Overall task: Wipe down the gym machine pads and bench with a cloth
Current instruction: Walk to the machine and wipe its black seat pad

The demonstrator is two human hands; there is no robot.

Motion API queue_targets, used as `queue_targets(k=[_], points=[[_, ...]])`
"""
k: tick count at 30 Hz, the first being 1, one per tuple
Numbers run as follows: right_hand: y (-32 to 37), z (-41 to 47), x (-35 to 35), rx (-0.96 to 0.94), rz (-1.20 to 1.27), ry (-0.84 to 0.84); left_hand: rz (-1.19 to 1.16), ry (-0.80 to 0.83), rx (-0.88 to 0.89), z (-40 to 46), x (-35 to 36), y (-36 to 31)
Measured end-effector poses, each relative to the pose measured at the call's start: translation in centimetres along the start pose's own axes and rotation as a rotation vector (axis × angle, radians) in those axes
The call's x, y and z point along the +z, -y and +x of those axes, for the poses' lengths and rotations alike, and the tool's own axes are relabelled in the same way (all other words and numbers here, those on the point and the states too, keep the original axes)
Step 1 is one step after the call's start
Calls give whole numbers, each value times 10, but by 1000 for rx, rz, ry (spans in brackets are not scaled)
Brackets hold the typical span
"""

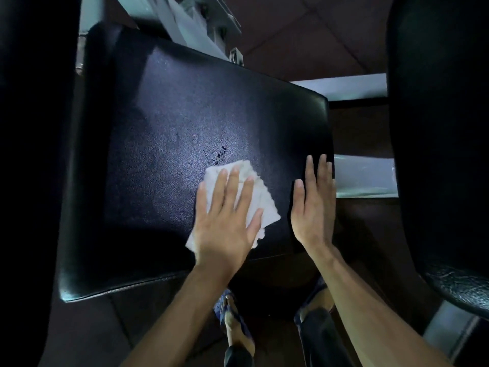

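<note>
A wide black vinyl seat pad [164, 123] fills the middle of the view, tilted a little. A white crumpled cloth [264, 205] lies on its lower right part. My left hand [225, 223] presses flat on the cloth, fingers spread and pointing away from me. My right hand [313, 207] rests flat on the pad's right edge beside the cloth, fingers straight, holding nothing. A few dark specks [219, 154] mark the pad just beyond the cloth.
Tall black pads stand close on the left [31, 154] and on the right [439, 128]. A grey metal frame [201, 19] rises behind the seat, and pale frame bars [362, 173] run at the right. My sandalled feet [232, 316] stand on the dark floor below.
</note>
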State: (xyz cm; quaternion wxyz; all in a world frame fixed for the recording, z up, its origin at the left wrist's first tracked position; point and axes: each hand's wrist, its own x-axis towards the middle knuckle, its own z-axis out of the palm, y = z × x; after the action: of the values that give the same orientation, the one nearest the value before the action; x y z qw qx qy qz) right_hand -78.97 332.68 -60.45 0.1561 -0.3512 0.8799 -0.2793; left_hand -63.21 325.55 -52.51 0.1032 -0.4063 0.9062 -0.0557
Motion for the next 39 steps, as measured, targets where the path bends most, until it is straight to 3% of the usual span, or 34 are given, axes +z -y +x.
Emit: queue_targets(k=[4,9,13,18,21,25,31,36,39], points=[[1,-2,-1,5,-2,0,-3,-61,-152,-9,-12,53],[4,-2,1,10,-36,-24,-194,-136,-440,129,-35,66],[1,-2,3,1,-9,-54,-166,-98,-294,187,-33,29],[1,-4,1,5,13,-32,-68,-69,-52,71,-14,8],[0,-4,1,7,26,-44,-65,-81,-168,35,-13,24],[1,-4,2,6,33,-69,-89,-125,-339,98,-25,47],[-1,-4,6,-3,47,-100,-114,-132,-251,226,-35,35],[-1,-4,4,-12,51,-90,-92,-71,8,107,-12,-18],[-2,-5,4,-15,51,-87,-53,-2,-11,9,-7,-8]])
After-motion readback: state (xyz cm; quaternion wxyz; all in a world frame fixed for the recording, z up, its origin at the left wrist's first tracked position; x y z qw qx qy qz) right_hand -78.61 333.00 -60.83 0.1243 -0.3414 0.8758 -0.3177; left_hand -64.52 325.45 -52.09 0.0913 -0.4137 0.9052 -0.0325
